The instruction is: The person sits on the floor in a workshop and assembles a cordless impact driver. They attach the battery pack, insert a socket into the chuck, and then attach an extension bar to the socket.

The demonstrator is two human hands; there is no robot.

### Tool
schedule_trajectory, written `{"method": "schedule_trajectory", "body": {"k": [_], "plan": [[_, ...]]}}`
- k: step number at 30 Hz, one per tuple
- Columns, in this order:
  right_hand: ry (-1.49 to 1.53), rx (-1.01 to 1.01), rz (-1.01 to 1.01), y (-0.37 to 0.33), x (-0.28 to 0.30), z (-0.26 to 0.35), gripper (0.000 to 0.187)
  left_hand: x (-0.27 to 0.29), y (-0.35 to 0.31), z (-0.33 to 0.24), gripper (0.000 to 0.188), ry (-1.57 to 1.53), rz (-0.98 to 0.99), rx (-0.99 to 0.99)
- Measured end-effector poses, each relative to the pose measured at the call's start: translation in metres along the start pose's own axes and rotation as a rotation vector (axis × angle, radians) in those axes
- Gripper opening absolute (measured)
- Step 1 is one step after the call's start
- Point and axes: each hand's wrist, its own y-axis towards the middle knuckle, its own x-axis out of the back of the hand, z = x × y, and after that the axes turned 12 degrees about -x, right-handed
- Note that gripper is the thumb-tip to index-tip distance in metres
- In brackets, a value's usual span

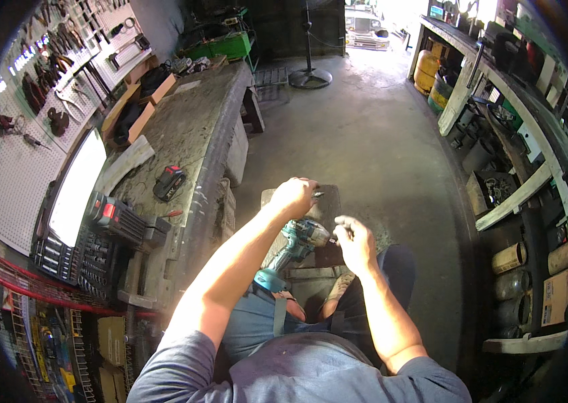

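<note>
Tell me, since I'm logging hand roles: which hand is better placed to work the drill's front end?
Right hand, likely: its fingertips sit at the nose of the teal cordless drill. The left hand rests farther back, above the drill's body.

This is a workshop, a garage sort of place. A white pegboard [25, 121] on the left wall is hung thick with pliers, wrenches and other hand tools. Below it runs a long, worn, stained surface [190, 127] carrying a socket set [79, 258] in its open case, a tool battery [168, 183] and cardboard boxes. Rough shelves [519, 134] on the right hold cans, jugs and parts. The floor [364, 141] is bare concrete, with a pedestal fan [309, 74] standing near the open doorway.
</note>
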Motion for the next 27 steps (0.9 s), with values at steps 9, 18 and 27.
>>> {"method": "schedule_trajectory", "body": {"k": [9,18,27], "plan": [[0.018,-0.070,-0.101,-0.037,0.052,-0.035,0.035,0.020,0.015,-0.011,0.030,0.004,-0.132,-0.117],[-0.102,0.671,0.029,-0.022,0.023,0.031,0.059,0.084,-0.091,-0.128,0.029,-0.861,-0.625,-0.060],[-0.268,0.411,0.266,-0.095,-0.008,0.045,0.034,0.008,-0.173,-0.103,0.017,-1.388,-0.811,0.461]]}}
